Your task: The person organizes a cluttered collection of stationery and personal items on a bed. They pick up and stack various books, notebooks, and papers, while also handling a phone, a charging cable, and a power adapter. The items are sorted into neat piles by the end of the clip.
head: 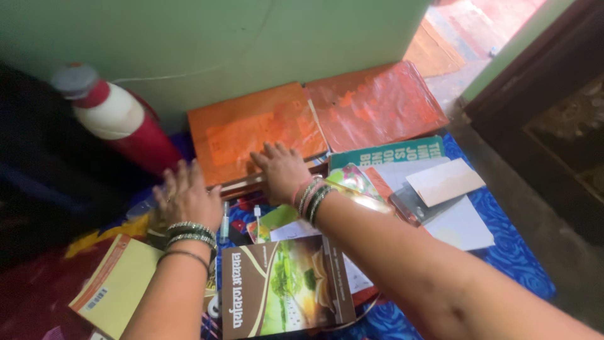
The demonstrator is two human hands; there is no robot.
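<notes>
Pressing orange book (251, 132), flat right hand (281, 170)

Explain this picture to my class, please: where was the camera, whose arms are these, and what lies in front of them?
There is one picture, taken by a camera worn on a person's head, looking down. The two bare arms reaching away from you are that person's own, each with bangles at the wrist.

The right hand lies flat on an orange-covered book, which rests on a small stack against the green wall. The left hand rests palm down beside that stack. Neither hand grips anything.

Around them, on a blue patterned cloth, lie more books and papers: a second orange-red book, a teal book, white sheets, a yellow notebook and a brown-and-green textbook. A red and white bottle stands on the left.
</notes>
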